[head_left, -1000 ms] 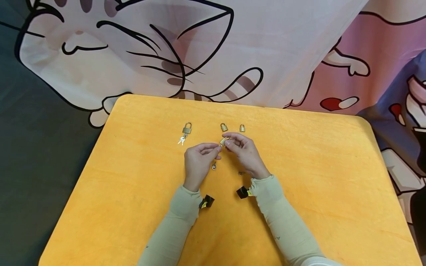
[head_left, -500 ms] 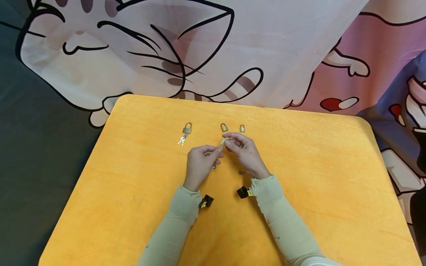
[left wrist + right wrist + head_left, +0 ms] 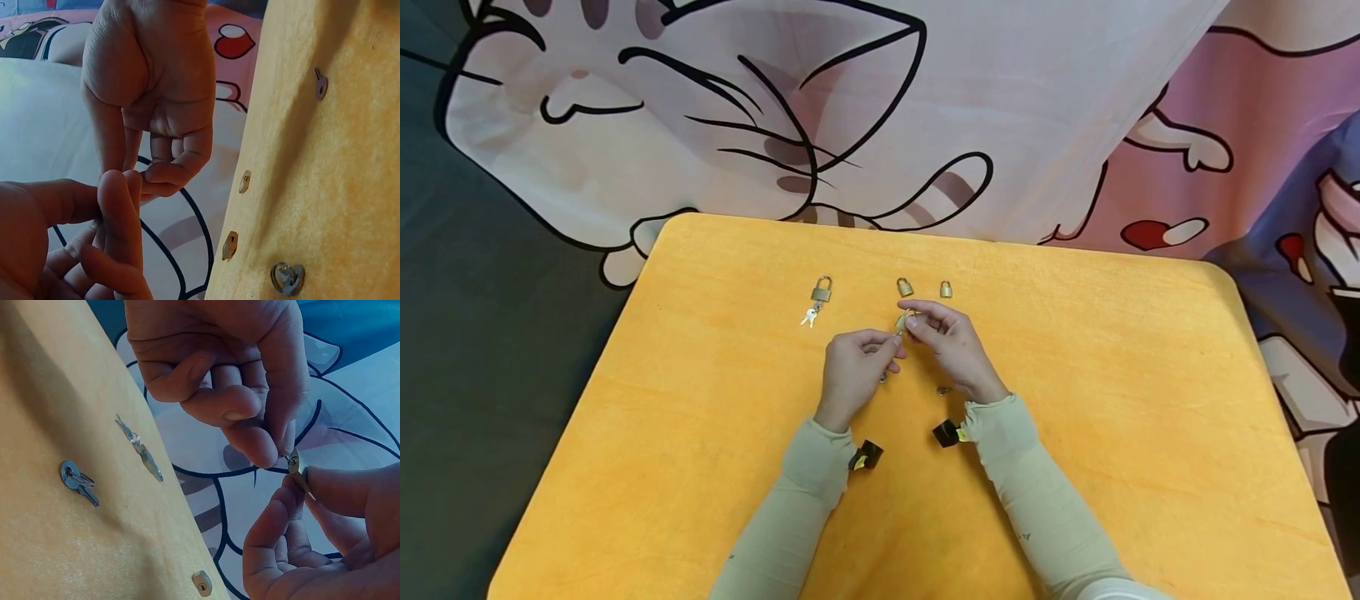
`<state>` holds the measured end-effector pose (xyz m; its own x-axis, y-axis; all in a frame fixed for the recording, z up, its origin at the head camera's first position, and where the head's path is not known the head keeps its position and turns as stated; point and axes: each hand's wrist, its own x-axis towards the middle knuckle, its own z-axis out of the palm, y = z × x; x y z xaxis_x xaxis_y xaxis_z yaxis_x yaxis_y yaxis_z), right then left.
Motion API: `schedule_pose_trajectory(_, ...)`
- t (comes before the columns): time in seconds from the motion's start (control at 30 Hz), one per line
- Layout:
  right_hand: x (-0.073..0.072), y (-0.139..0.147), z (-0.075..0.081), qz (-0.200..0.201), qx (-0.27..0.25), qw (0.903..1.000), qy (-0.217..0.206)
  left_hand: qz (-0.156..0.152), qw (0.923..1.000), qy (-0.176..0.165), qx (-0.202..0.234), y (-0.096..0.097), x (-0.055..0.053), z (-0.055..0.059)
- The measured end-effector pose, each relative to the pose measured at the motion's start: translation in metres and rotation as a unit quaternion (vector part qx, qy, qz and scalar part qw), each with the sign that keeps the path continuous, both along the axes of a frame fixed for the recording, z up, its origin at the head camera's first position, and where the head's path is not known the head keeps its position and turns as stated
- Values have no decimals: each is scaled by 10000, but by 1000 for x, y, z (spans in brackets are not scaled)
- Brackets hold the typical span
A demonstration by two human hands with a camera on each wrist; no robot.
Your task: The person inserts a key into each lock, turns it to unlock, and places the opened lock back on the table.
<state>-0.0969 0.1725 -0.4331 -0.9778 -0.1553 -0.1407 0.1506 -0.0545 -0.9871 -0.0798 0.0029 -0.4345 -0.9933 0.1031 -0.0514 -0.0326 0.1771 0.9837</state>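
My right hand [image 3: 951,346] pinches a small brass padlock [image 3: 299,474] between thumb and fingers, its shackle pointing away. The left hand [image 3: 857,375] pinches a small key [image 3: 288,459] at the keyhole end of that padlock; how deep the key sits cannot be seen. Both hands are raised above the table, fingertips nearly meeting. In the left wrist view, the fingers hide the held padlock. Just under the left hand lie keys on a ring [image 3: 289,277], and a single key [image 3: 321,85] lies below the right hand.
Two brass padlocks [image 3: 905,287], [image 3: 946,289] stand beyond the hands on the yellow table [image 3: 1112,375]. Farther left lies a larger padlock [image 3: 822,292] with keys [image 3: 809,317] attached. A printed cloth [image 3: 1037,108] hangs behind the table's back edge.
My left hand has shifted slightly right and toward me, now covering more of the ringed keys. The padlock's tilt has changed a little, while the right hand stays nearly in place.
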Motion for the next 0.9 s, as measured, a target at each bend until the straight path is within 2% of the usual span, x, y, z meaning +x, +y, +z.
schedule_pose_trajectory(0.27, -1, -2, 2, -173, -106, 9993, -312, 20, 10000, -47, 62, 0, 1, -2)
schedule_pose_trajectory(0.9, -1, -2, 0, -158, -99, 9994, -297, -30, 10000, 85, -19, 0, 1, 0)
